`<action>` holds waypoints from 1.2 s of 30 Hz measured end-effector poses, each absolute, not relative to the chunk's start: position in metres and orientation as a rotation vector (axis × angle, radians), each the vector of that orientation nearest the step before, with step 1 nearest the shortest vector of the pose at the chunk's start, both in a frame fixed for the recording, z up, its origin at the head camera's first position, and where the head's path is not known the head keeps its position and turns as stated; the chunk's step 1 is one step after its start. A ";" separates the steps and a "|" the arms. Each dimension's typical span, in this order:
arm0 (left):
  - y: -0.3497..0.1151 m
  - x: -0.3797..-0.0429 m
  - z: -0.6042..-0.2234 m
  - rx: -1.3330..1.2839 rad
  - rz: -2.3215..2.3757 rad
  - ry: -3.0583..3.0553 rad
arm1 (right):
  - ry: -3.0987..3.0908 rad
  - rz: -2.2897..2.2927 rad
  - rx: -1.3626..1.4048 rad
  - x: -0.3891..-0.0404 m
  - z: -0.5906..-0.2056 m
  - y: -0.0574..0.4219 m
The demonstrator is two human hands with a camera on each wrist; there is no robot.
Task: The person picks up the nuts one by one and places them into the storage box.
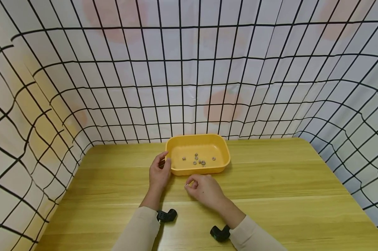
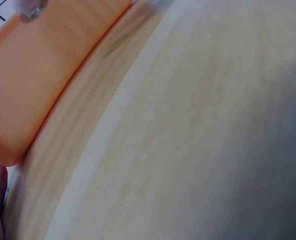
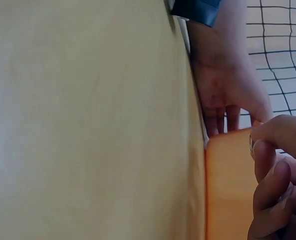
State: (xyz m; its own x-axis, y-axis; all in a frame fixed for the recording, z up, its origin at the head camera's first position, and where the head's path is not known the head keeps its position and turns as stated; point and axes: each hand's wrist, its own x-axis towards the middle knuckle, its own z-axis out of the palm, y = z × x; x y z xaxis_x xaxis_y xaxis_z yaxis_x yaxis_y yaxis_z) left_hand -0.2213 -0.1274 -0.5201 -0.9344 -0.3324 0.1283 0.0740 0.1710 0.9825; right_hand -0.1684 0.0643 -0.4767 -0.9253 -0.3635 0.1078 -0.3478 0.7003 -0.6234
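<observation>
My left hand (image 1: 159, 173) holds the left end of a yellow plastic tray (image 1: 197, 172), its thumb at the rim and its fingers along the outside. In the right wrist view, the fingertips of this hand lie against the tray's end wall. My right hand (image 1: 206, 190) is in front of the tray's near side, above the table. Between its thumb and index finger it pinches a small metal nut (image 2: 30, 16), mostly covered by the fingertips. Several similar metal nuts (image 1: 202, 162) lie scattered on the tray's floor, a few of them close together.
The tray stands on a wood-grain table (image 1: 286, 177), near its back edge. Behind the table and along both sides runs black netting (image 1: 198, 85) in front of a pale sheet. Dark cameras (image 1: 167, 215) are strapped to both wrists.
</observation>
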 end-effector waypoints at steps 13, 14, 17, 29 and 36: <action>-0.128 -0.221 -0.521 0.253 -1.836 -2.141 | 2.879 -1.119 -0.540 -0.174 -0.457 0.077; -0.128 -0.221 -0.521 0.254 -1.839 -2.142 | 2.876 -1.121 -0.527 -0.174 -0.456 0.078; -0.128 -0.220 -0.520 0.253 -1.849 -2.140 | 2.869 -1.134 -0.499 -0.177 -0.453 0.080; -0.127 -0.220 -0.517 0.263 -1.854 -2.137 | 2.933 -1.139 -0.479 -0.189 -0.436 0.089; -0.127 -0.220 -0.518 0.263 -1.863 -2.138 | 2.946 -1.123 -0.441 -0.198 -0.430 0.092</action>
